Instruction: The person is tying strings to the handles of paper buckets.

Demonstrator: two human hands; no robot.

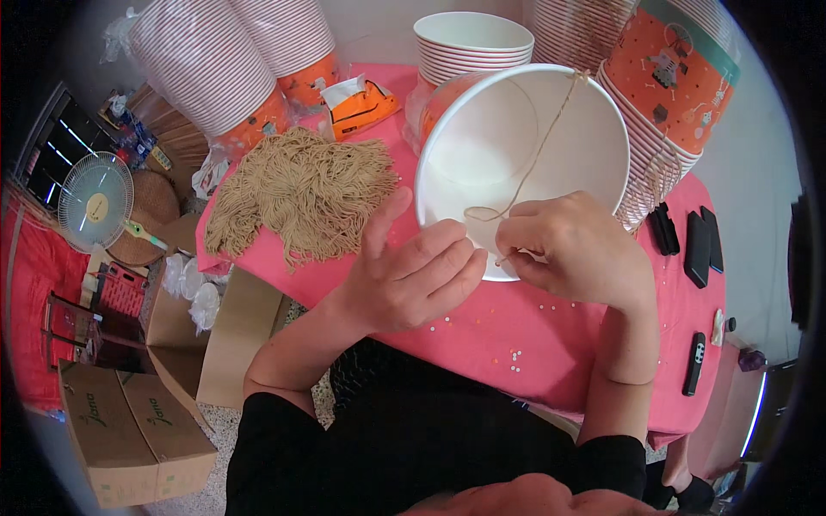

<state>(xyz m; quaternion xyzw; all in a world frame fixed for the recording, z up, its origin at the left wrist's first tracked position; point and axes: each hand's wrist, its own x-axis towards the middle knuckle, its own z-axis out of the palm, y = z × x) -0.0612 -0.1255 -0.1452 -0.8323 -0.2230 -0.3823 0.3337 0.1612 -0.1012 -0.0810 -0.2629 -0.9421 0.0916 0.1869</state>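
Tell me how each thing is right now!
Paper bucket: tipped on its side, open mouth facing the person.
String: tied at the far rim, crossing the mouth to the hands.
Left hand: on near rim.
Right hand: pinching string.
Pile of strings: loose heap.
Bucket stacks: nested.

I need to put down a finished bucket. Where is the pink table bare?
Bare pink cloth lies along the near edge, below both hands and left of the black remote, dotted only with small beads. The far side is crowded: string pile, bucket stacks, black cases.
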